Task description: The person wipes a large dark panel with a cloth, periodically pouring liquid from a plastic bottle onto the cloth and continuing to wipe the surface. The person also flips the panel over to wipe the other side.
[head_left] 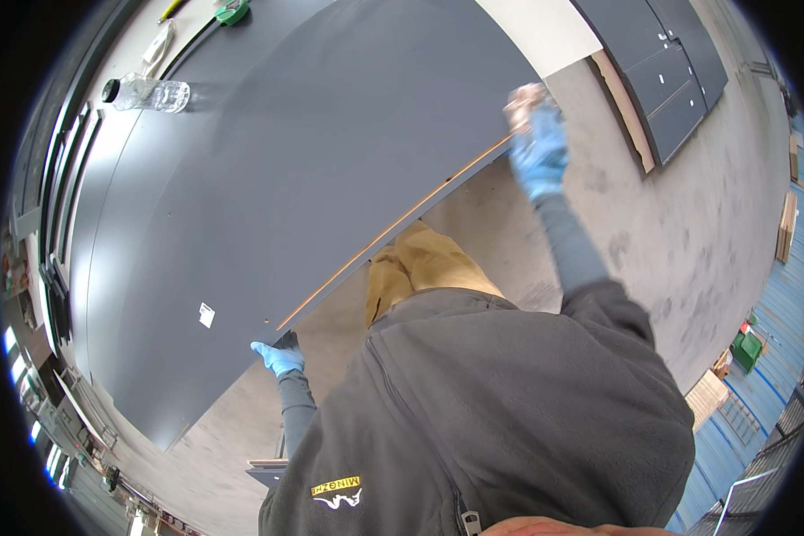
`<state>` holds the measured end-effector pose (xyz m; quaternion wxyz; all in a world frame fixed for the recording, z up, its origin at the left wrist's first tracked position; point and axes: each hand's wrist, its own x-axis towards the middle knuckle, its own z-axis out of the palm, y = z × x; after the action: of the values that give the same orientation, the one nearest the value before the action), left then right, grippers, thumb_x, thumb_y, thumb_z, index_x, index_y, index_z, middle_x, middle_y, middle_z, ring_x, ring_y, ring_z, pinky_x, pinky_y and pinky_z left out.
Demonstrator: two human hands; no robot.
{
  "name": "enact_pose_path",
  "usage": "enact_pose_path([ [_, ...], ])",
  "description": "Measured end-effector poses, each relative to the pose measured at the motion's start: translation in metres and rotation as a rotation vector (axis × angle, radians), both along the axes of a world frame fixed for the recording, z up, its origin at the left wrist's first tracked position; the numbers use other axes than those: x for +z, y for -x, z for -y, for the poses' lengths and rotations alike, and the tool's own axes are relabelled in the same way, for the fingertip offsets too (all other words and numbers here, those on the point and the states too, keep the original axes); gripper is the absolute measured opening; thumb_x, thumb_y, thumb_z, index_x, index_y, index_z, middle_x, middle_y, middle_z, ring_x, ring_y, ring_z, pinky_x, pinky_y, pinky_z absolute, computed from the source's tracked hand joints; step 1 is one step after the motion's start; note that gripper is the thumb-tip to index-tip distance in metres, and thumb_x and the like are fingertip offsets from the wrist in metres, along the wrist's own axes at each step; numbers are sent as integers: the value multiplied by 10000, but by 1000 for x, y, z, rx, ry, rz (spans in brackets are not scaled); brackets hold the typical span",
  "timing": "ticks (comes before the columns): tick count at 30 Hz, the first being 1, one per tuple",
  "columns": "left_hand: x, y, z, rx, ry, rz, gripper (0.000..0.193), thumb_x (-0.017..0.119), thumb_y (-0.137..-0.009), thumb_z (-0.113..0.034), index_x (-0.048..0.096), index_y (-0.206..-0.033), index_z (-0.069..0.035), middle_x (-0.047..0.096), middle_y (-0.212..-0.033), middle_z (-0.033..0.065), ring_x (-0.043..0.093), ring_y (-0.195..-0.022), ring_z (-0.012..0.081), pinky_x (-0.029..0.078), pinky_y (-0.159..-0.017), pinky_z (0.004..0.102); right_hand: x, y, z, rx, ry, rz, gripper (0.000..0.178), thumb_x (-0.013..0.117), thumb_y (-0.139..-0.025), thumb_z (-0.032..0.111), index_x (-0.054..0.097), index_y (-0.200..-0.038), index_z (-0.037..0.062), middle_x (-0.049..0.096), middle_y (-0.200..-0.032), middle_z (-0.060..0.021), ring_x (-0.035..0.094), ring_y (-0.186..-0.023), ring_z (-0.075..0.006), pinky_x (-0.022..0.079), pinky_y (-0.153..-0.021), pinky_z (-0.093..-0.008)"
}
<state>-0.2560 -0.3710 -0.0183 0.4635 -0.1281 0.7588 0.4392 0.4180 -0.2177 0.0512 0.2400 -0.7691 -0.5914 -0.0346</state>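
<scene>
Head view: my left hand (279,358) steadies the grey panel's (286,179) near edge; my right hand (538,147) presses a clenched cloth (525,100) along it.

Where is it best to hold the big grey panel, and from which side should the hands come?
Probably the long near edge of the panel, from the person's side, hands far apart. The panel is wide, flat and thin, and this edge overhangs the floor. The left hand and right hand grip it there, near opposite ends.
</scene>
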Motion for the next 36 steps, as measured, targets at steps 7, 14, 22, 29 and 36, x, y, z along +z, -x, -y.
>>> enact_pose_path([
  [7,10,-16,-9,-3,-49,-7,797,279,-1062,-831,662,-1435,-239,726,-1348,-36,644,-1248,180,471,-1064,422,-3,35,20,98,-40,266,514,662,-1025,236,599,-1444,-56,642,-1405,-282,638,-1283,-475,464,-1191,-558],
  [14,22,-20,-19,-13,3,22,743,339,-1042,-775,689,-1389,-219,729,-1344,-12,651,-1191,202,485,-1056,418,-1,24,22,169,-47,-14,408,738,-942,306,681,-1255,49,705,-1177,-184,686,-1094,-366,629,-838,-452],
  [22,8,-11,-6,139,-82,55,835,400,-1030,-840,647,-1469,-173,687,-1435,77,605,-1268,291,456,-1185,491,-3,24,19,286,-22,230,482,682,-1020,440,699,-1281,36,711,-1226,-209,699,-924,-390,601,-796,-490],
  [29,10,-2,14,27,-181,212,936,482,-1004,-860,525,-1588,-129,608,-1542,129,548,-1423,355,357,-1264,560,-11,90,14,884,-134,195,627,547,-1083,605,638,-1405,75,611,-1526,-214,567,-1387,-471,498,-1100,-597],
  [36,17,39,59,21,-321,380,1013,519,-985,-862,457,-1628,-82,516,-1633,188,493,-1497,426,368,-1280,578,-7,200,28,1032,-9,206,765,571,-1083,537,416,-1664,64,371,-1746,-264,327,-1628,-488,293,-1306,-641],
])
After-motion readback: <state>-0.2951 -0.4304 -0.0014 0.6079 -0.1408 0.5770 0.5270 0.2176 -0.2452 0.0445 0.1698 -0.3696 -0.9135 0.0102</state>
